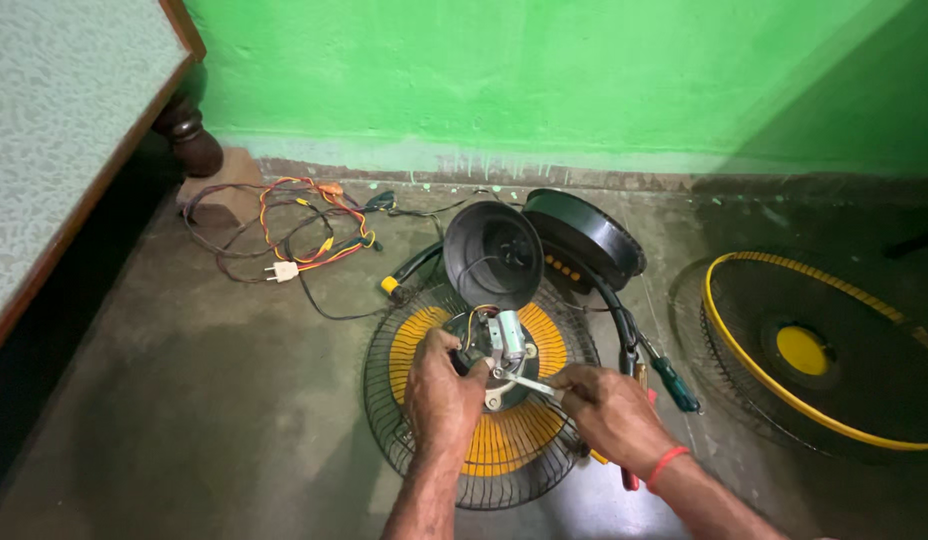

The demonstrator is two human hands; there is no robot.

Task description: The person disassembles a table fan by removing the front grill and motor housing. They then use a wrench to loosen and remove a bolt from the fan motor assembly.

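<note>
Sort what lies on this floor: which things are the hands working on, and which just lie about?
In hand: left hand on fan motor; right hand with a metal tool; rear grille.
Lying about: front grille, wires with plug, screwdriver, black cover.

The concrete floor [214, 400] carries a wire fan guard [404, 440], a second guard [834, 350] to the right, a black cover [494, 255], a green-handled screwdriver [674, 382] and tangled wires [284, 225] with a white plug [281, 271].
</note>
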